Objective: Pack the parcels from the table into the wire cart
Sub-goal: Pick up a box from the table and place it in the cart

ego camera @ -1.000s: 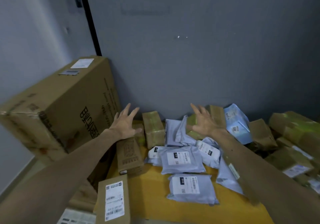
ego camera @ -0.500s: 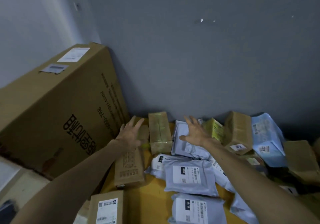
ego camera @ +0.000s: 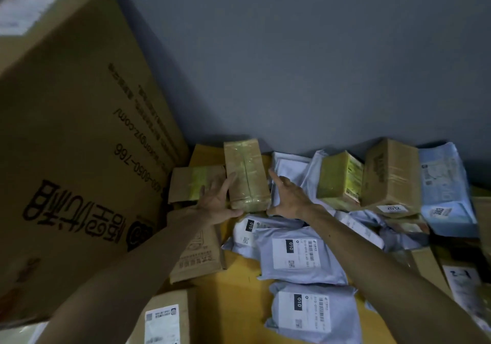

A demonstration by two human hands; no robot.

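Both hands are open with straight fingers, set one on each side of a tape-wrapped parcel (ego camera: 246,174) that lies lengthwise near the back of the bench (ego camera: 233,303). The left hand (ego camera: 216,202) lies along the parcel's left edge with its thumb across the near end. The right hand (ego camera: 289,197) is at the right edge with its thumb at the near corner. Whether its fingers actually touch the wrapping cannot be told.

There is little room to move. On the left, a flat brown box (ego camera: 195,184) with yellow tape butts against the parcel. Just beyond it a large printed carton (ego camera: 79,131) leans in and walls off that whole side. On the right, a white mailer (ego camera: 289,166) lies partly under the right hand. Past it stand a yellow-green taped box (ego camera: 337,181) and a brown carton labelled 2012 (ego camera: 390,176), touching each other. A pale blue mailer (ego camera: 446,192) is beside them. The parcel's far end almost reaches the grey wall (ego camera: 318,64).

Toward the person, grey poly mailers (ego camera: 300,256) overlap in a heap, and another (ego camera: 310,314) lies nearer. A strip of bare yellow bench top runs to their left.

The left forearm covers part of a printed brown carton (ego camera: 202,253). A labelled box (ego camera: 167,317) is cut off by the bottom edge of the view. The parcels at the far right are dim and run out of view. The light is low and the labels are too blurred to read.
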